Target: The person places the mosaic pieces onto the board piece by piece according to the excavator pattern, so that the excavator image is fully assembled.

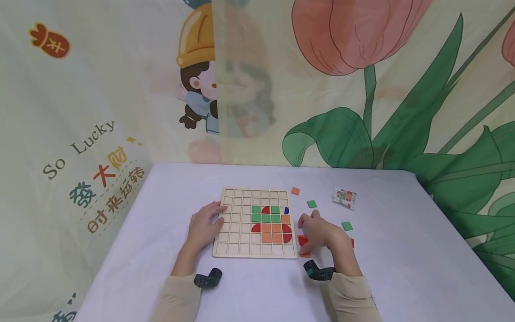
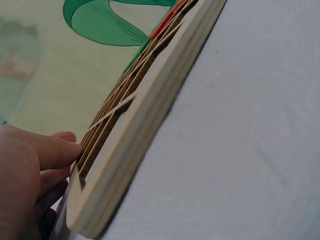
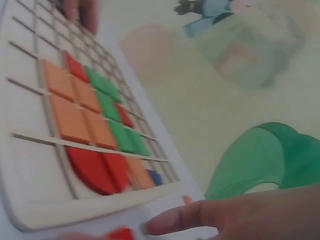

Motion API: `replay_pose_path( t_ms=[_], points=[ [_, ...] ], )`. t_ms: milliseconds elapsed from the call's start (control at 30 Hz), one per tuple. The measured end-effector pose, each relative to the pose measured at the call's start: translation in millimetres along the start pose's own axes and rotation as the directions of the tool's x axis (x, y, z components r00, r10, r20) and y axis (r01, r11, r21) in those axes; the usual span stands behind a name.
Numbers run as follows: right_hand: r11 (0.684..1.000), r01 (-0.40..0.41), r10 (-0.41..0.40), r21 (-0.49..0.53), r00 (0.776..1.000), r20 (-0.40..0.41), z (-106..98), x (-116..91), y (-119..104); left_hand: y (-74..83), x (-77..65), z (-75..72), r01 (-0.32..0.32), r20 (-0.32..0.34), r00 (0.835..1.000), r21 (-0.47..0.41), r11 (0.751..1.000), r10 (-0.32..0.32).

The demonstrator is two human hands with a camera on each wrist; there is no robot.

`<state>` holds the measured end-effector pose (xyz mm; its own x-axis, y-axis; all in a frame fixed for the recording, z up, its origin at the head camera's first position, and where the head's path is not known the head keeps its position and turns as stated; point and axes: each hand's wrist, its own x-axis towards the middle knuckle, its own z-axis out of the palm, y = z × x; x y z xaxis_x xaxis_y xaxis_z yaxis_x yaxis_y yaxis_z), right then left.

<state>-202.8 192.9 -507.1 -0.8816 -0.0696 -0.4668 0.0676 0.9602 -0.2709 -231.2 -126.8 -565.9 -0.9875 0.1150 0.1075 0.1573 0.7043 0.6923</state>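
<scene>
A wooden grid board (image 1: 236,248) lies flat, with green, orange, red and blue pieces set in some cells. My left hand (image 1: 202,227) rests at its left edge, thumb and fingertips touching the rim; the left wrist view shows this hand (image 2: 25,172) at the board's corner. Right of the board, my right hand (image 1: 322,232) reaches down over loose pieces, thumb and index finger apart. Between them shows a red piece (image 1: 302,240), and an orange piece (image 1: 306,255) sits by the thumb. In the right wrist view the index finger (image 3: 185,217) is extended close to a red piece (image 3: 120,233).
Farther back lie an orange square (image 1: 295,191), a green square (image 1: 311,204) and a small picture packet (image 1: 344,198). Another green square (image 1: 347,226) is right of my right hand. Part of a red piece (image 1: 352,243) shows behind the wrist. A printed curtain (image 1: 249,152) borders the table.
</scene>
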Motion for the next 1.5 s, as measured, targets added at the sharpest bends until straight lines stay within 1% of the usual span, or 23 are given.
replay_pose_path(
  t_ms=[100,200,367,467,533,767,900,1067,1167,1267,1367,1500],
  points=[
    [1.000,0.021,-0.021,-0.018,1.000,-0.005,5,5,-1,-0.1,0.4,0.1,0.003,0.005,1.000,-0.007,1.000,-0.003],
    [0.999,0.002,-0.001,0.041,1.000,-0.029,4,9,2,0.2,0.4,0.1,0.000,0.005,1.000,-0.009,1.000,0.000],
    [0.989,-0.018,0.039,0.148,0.990,-0.139,1,16,12,-0.2,0.4,0.3,-0.001,0.005,1.000,0.000,1.000,0.001],
    [0.986,-0.016,0.047,0.163,0.980,-0.191,1,19,15,0.2,0.2,0.6,0.005,0.006,1.000,0.004,1.000,-0.005],
    [0.985,-0.014,0.050,0.172,0.977,-0.205,0,20,17,0.1,-0.1,0.6,0.011,0.007,1.000,0.003,1.000,-0.011],
    [0.985,-0.015,0.053,0.175,0.975,-0.217,-5,17,26,-1.9,-0.2,0.4,0.000,0.004,1.000,0.007,1.000,0.000],
    [0.984,-0.030,0.067,0.176,0.977,-0.204,-9,13,36,-2.1,0.3,0.1,-0.010,-0.005,1.000,-0.001,1.000,0.010],
    [0.980,-0.015,0.055,0.199,0.979,-0.197,-11,12,44,-2.2,0.4,-0.1,-0.011,-0.002,1.000,-0.002,1.000,0.011],
    [0.981,0.016,0.028,0.193,0.975,-0.221,-9,14,42,-1.8,0.1,-0.4,-0.011,0.000,1.000,-0.004,1.000,0.011],
    [0.982,0.043,0.000,0.185,0.974,-0.227,-5,16,35,-1.5,-0.1,-0.7,-0.011,-0.002,1.000,-0.004,1.000,0.011],
    [0.985,0.042,-0.004,0.168,0.975,-0.220,-2,18,28,-1.7,0.1,-0.7,-0.009,-0.003,1.000,-0.004,1.000,0.009],
    [0.989,0.021,0.013,0.145,0.974,-0.226,0,20,21,-1.8,0.7,-0.9,-0.010,-0.005,1.000,-0.008,1.000,0.010]
  ],
)
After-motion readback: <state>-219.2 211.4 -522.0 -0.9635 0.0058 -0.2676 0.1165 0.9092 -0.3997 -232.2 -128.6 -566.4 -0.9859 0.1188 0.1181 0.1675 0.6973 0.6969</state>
